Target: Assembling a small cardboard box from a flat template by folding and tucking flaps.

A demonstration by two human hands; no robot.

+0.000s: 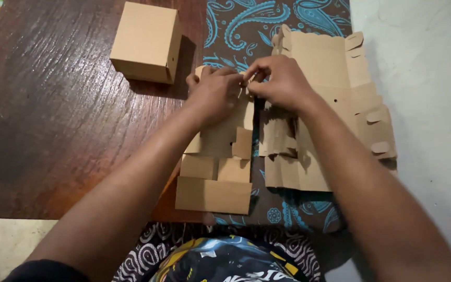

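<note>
The fingertips of both hands meet at the far edge of a flat cardboard box blank (220, 151). The right hand (283, 83) pinches a small flap between thumb and forefinger, fingers narrow and curled. The left hand (216, 94) lies just beside it, knuckles up, fingers bent and pressing down on the same blank; its fingertips are hidden underneath, so the exact grip cannot be told.

The blank lies in the middle of the scene, half on the wooden table (53, 120) and half on a dark cloth with blue paisley pattern (246, 26). It is still flat, panels and tabs spread towards the near edge, no walls raised.

Right of the hands sits a stack of more flat blanks (340, 89), cut-out tabs showing along its right side, touching or nearly touching the one in hand.

Far left on the table stands one folded box (146, 42), closed and square, well apart from the hands. Judging by this, one box is finished, one is barely begun, and the stack remains.
</note>
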